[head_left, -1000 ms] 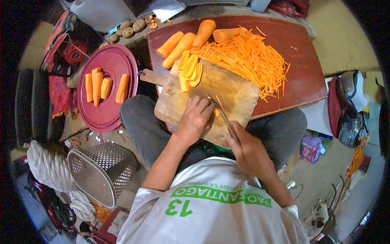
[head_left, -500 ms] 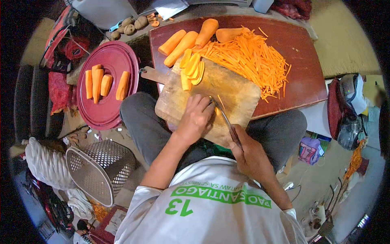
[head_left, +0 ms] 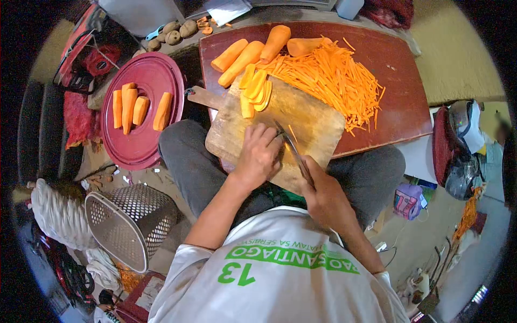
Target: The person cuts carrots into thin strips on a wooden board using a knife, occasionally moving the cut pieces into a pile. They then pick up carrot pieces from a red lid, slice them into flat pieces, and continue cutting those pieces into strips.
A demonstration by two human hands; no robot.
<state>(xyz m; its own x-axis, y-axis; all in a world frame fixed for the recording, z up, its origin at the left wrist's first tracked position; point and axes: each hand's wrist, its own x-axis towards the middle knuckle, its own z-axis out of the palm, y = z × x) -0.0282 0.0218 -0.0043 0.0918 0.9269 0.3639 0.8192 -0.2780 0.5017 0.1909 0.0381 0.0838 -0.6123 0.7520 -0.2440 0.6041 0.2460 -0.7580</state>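
Note:
My right hand [head_left: 326, 191] is wrapped round the handle of a knife [head_left: 295, 153], whose blade slants over the wooden cutting board [head_left: 309, 116]. Close beside the blade, my left hand [head_left: 259, 153] presses down on the board with its fingers curled. Whatever lies under those fingers is hidden. A thin carrot strip [head_left: 292, 133] lies just right of the blade. Flat carrot slices [head_left: 256, 92] overlap near the board's far left edge. Beyond the board spreads a large heap of carrot strips [head_left: 336, 81], with several whole peeled carrots [head_left: 249, 56] to its left.
The board rests on a dark red table [head_left: 401, 91] and over my lap. To the left, a round red lid [head_left: 145, 70] carries several peeled carrots [head_left: 128, 107]. A plastic basket [head_left: 116, 231] lies tilted on the floor. Brown root vegetables [head_left: 188, 28] sit at the back.
The knife has shifted slightly, its blade tip now a little farther up and left beside my left fingers. My left hand stays in nearly the same place.

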